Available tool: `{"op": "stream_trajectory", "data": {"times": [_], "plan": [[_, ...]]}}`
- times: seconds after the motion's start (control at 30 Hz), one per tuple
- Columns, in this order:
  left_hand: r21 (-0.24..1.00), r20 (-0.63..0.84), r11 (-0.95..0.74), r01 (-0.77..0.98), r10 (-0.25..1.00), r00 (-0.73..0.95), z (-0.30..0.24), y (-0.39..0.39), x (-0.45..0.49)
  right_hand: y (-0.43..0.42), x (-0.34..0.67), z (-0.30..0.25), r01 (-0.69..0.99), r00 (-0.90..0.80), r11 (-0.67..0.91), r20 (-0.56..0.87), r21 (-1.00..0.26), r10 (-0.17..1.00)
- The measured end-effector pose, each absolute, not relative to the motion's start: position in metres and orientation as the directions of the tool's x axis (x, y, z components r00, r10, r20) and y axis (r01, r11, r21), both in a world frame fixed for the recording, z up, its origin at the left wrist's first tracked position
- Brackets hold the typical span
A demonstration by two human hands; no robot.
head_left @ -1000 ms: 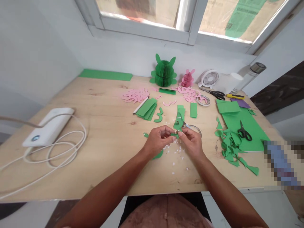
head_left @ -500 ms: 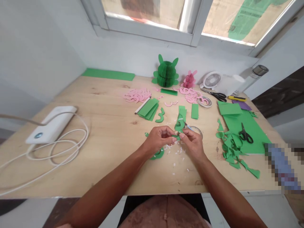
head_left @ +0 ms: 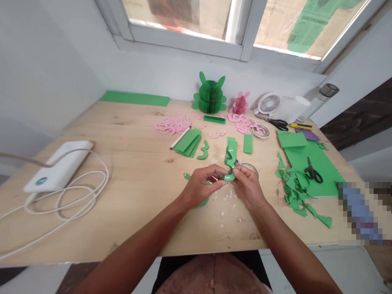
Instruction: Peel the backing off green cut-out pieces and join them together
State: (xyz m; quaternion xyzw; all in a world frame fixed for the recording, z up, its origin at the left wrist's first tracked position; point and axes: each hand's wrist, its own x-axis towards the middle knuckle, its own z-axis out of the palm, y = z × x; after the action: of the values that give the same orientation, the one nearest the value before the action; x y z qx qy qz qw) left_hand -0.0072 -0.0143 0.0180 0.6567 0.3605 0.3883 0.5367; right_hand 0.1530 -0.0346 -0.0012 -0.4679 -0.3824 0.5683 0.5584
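A curvy green paper cutout (head_left: pixel 232 163), shaped like a 3, is held upright over the table between my two hands. My left hand (head_left: pixel 202 185) pinches its lower end between thumb and fingers. My right hand (head_left: pixel 247 185) grips its right edge, thumb in front. Small pale strips show on the cutout's surface. A green paper strip (head_left: pixel 232 143) lies behind it, and a roll of tape (head_left: pixel 251 167) is partly hidden by my right hand. Under my left hand another green cutout (head_left: pixel 204 203) shows only in part. Tiny white scraps (head_left: pixel 226 200) are scattered below.
Green folded strips (head_left: pixel 188 143) and pink cutouts (head_left: pixel 174 124) lie further back, before a green honeycomb paper figure (head_left: pixel 210 98). On the right are green offcuts (head_left: pixel 296 185), scissors (head_left: pixel 312 171) and a yellow cutter (head_left: pixel 301 126). A white power strip (head_left: pixel 59 165) with looped cable sits left.
The fingers have shifted on the green cutout, and its lower curve with a pale strip now shows more. Both hands still hold it. The view has turned slightly right.
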Motion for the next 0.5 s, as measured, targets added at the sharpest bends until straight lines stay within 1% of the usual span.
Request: {"op": "stream_trajectory", "data": {"times": [0.33, 0.5], "plan": [[0.990, 0.113, -0.141, 0.028, 0.885, 0.451, 0.0165, -0.0135, -0.0081, -0.0352, 0.1551, -0.0014, -0.269, 0.044, -0.070, -0.085, -0.961, 0.995], [0.987, 0.114, -0.150, 0.050, 0.894, 0.433, 0.0156, -0.0134, -0.0072, -0.0352, 0.1552, -0.0021, -0.268, 0.032, -0.061, -0.072, -0.962, 0.997]]}}
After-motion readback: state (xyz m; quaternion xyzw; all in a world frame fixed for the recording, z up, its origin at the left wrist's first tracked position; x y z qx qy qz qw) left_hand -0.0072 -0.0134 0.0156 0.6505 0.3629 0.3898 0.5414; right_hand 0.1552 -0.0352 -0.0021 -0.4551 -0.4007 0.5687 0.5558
